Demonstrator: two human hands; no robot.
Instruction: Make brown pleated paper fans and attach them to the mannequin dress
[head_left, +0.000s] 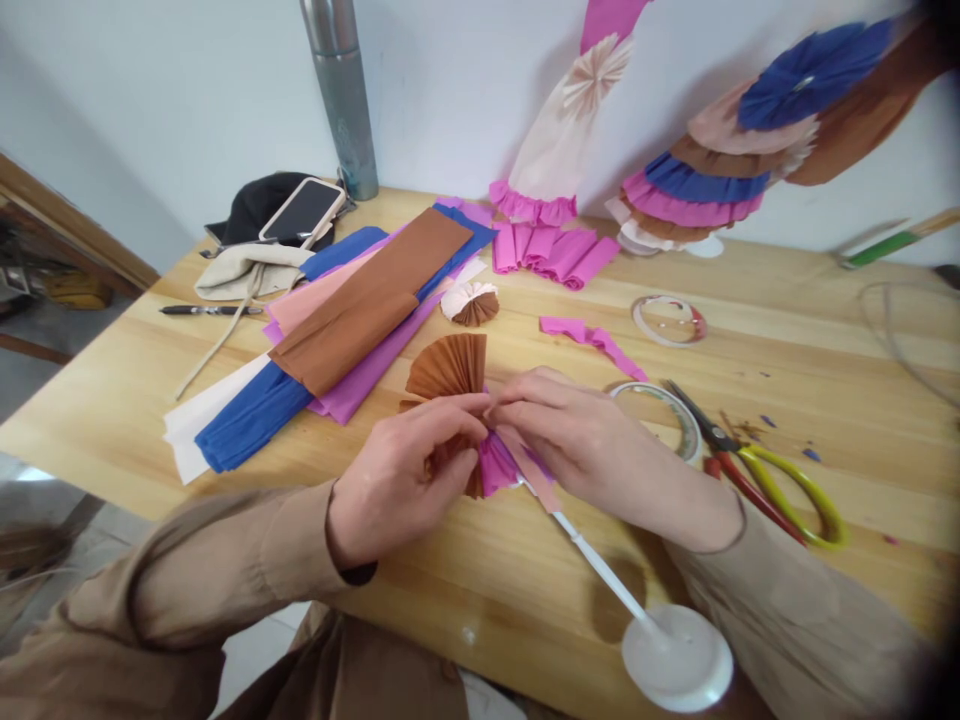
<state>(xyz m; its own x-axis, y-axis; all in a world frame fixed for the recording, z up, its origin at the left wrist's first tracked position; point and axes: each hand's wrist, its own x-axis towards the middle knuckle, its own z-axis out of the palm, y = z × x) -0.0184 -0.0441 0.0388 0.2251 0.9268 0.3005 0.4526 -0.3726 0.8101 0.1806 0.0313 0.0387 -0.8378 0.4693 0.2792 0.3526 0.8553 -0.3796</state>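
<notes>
My left hand [405,480] and my right hand [592,445] meet at the middle of the wooden table [825,330]. Both pinch a pleated brown paper fan [448,368] with a pink pleated piece [495,466] under it. The fan sits at the top of a white stick [600,565] that lies tilted and ends in a round white base [679,660] at the table's near edge. Fingers of both hands are closed on the paper.
A stack of blue, brown, pink and white crepe sheets [352,310] lies to the left. Yellow-handled scissors [772,470] and a tape roll [667,405] lie to the right. A phone [304,210] rests on cloth at the back. Paper-dressed figures [697,150] stand against the wall.
</notes>
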